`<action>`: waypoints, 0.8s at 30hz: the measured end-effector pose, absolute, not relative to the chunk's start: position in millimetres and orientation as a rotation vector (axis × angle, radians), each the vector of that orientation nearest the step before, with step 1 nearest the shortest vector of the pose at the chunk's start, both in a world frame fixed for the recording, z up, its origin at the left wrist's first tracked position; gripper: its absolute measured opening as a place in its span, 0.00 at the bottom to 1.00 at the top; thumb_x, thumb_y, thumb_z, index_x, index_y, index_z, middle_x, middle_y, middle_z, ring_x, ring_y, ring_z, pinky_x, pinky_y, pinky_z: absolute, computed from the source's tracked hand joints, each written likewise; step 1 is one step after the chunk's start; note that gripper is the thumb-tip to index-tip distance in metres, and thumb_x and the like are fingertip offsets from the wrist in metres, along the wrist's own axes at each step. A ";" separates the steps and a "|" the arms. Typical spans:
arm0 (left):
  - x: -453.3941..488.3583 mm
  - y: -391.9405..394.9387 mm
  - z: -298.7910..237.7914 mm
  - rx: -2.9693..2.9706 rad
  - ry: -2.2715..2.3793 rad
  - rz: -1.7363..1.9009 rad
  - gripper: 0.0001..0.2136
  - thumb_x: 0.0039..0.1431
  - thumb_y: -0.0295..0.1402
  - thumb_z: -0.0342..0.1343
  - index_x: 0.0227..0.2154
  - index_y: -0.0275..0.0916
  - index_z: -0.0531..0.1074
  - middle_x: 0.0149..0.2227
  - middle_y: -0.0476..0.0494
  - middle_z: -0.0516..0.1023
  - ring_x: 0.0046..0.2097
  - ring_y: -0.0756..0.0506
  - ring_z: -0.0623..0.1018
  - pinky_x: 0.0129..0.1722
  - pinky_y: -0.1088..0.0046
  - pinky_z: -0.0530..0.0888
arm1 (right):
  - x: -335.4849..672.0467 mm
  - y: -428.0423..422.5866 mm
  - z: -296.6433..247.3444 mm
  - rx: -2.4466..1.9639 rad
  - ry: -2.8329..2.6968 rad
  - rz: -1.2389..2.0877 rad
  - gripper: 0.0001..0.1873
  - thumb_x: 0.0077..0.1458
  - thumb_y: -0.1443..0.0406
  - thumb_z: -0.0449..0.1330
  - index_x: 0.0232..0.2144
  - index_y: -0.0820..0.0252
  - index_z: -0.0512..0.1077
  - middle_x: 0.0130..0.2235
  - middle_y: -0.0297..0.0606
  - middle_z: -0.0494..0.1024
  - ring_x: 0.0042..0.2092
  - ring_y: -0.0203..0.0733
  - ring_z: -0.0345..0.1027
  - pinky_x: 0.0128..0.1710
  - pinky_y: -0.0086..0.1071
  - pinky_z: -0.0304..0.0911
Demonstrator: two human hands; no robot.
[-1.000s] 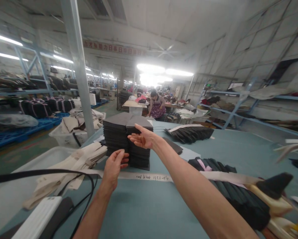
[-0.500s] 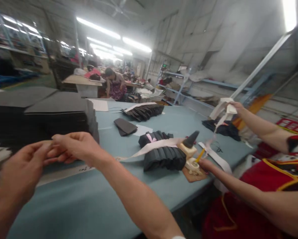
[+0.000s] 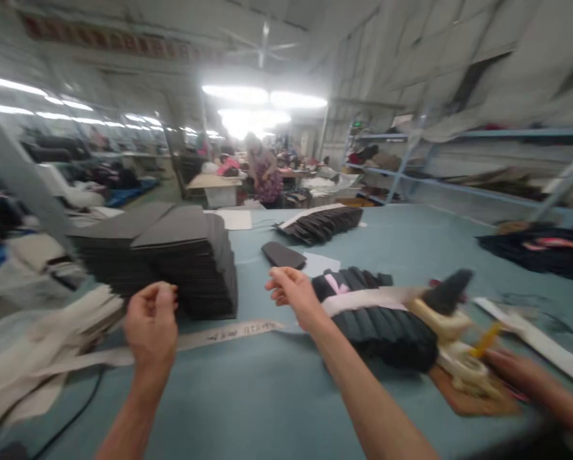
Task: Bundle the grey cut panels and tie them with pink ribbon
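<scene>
My left hand (image 3: 152, 322) hovers in front of a tall stack of dark grey cut pieces (image 3: 190, 268), fingers curled in with the thumb against them. My right hand (image 3: 296, 297) is further right, its fingertips pinched together, beside a bundle of black folded pieces (image 3: 382, 332) wrapped with a pale band (image 3: 363, 299). Whatever either hand may grip is too small or hidden to make out. Below and between them a long pale strip (image 3: 248, 329) with handwriting lies across the blue-green table (image 3: 248, 396).
At the right, a co-worker's hand (image 3: 511, 367) is by a cream tape dispenser (image 3: 446, 319). A fanned black bundle (image 3: 322, 222), a dark piece (image 3: 283, 255) and white paper (image 3: 320, 263) lie farther back. Pale strips (image 3: 75, 332) are heaped at left; a dark cord (image 3: 78, 406) runs near them.
My hands were close together at the left with fingertips touching; now they are apart, the right one farther right. The view has swung left, and the co-worker is mostly out of it.
</scene>
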State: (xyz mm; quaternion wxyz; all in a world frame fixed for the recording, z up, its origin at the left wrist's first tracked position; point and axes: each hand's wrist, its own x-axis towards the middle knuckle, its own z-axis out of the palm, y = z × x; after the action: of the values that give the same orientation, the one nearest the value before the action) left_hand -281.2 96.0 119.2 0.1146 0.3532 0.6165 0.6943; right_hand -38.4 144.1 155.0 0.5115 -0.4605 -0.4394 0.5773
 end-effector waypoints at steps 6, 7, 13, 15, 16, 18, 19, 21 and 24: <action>-298.8 99.1 119.9 0.766 1.738 2.106 0.29 0.49 0.58 0.64 0.43 0.39 0.72 0.40 0.45 0.77 0.42 0.44 0.78 0.41 0.66 0.76 | -60.2 211.8 163.0 -1.046 -1.116 1.421 0.09 0.67 0.62 0.58 0.40 0.62 0.73 0.38 0.38 0.83 0.28 0.30 0.71 0.26 0.21 0.64; -300.1 99.1 118.0 0.739 1.726 2.095 0.30 0.48 0.59 0.64 0.44 0.39 0.73 0.41 0.45 0.77 0.44 0.42 0.78 0.43 0.64 0.77 | -68.0 223.8 166.6 -1.047 -1.136 1.425 0.09 0.68 0.61 0.57 0.40 0.62 0.73 0.41 0.40 0.83 0.30 0.31 0.73 0.27 0.22 0.65; -298.2 98.9 108.8 0.791 1.828 2.084 0.36 0.49 0.63 0.63 0.50 0.38 0.73 0.49 0.39 0.78 0.55 0.33 0.77 0.61 0.44 0.71 | -125.5 306.0 176.1 -1.055 -1.270 1.394 0.16 0.72 0.56 0.51 0.47 0.59 0.74 0.51 0.43 0.81 0.38 0.35 0.76 0.36 0.27 0.68; -295.8 101.6 107.5 0.790 1.867 2.058 0.36 0.50 0.63 0.63 0.51 0.37 0.72 0.51 0.37 0.78 0.57 0.32 0.77 0.63 0.42 0.70 | -142.6 330.5 175.3 -1.068 -1.329 1.351 0.18 0.71 0.54 0.51 0.47 0.59 0.75 0.50 0.43 0.81 0.41 0.38 0.76 0.40 0.30 0.69; -294.8 103.1 107.4 0.787 1.894 2.047 0.36 0.51 0.63 0.62 0.52 0.37 0.72 0.52 0.35 0.78 0.58 0.31 0.77 0.64 0.41 0.69 | -150.0 341.4 174.4 -1.073 -1.365 1.325 0.19 0.71 0.53 0.52 0.47 0.59 0.75 0.49 0.42 0.81 0.42 0.40 0.76 0.43 0.32 0.69; -293.3 105.2 108.8 0.812 1.954 2.041 0.37 0.52 0.63 0.61 0.53 0.36 0.72 0.54 0.33 0.78 0.58 0.30 0.77 0.64 0.41 0.69 | -162.8 360.7 172.0 -1.073 -1.445 1.272 0.22 0.69 0.49 0.53 0.45 0.59 0.77 0.47 0.41 0.81 0.45 0.43 0.75 0.48 0.35 0.68; -292.7 105.2 110.4 0.847 1.984 2.041 0.37 0.53 0.62 0.60 0.53 0.35 0.72 0.54 0.32 0.78 0.59 0.29 0.77 0.64 0.41 0.70 | -168.4 369.3 170.6 -1.071 -1.487 1.248 0.23 0.68 0.47 0.54 0.43 0.60 0.78 0.45 0.41 0.81 0.47 0.45 0.74 0.49 0.36 0.68; -291.3 102.9 116.3 0.956 2.066 2.056 0.35 0.57 0.60 0.58 0.56 0.35 0.71 0.56 0.30 0.77 0.59 0.29 0.76 0.62 0.42 0.72 | -178.4 384.7 167.6 -1.066 -1.572 1.202 0.25 0.66 0.46 0.56 0.39 0.61 0.78 0.44 0.41 0.81 0.50 0.48 0.73 0.53 0.36 0.65; -290.1 98.7 133.0 1.380 2.307 2.043 0.30 0.63 0.52 0.59 0.62 0.40 0.69 0.63 0.31 0.72 0.62 0.29 0.73 0.65 0.39 0.68 | -190.3 403.3 163.6 -1.067 -1.692 1.157 0.26 0.65 0.45 0.57 0.34 0.62 0.78 0.43 0.44 0.81 0.53 0.50 0.71 0.56 0.37 0.61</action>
State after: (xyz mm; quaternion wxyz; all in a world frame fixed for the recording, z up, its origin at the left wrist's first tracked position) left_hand -290.1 98.7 133.0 -0.1172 0.4058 0.6787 0.6008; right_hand -190.3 403.3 163.6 0.4034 -0.4226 -0.6699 0.4581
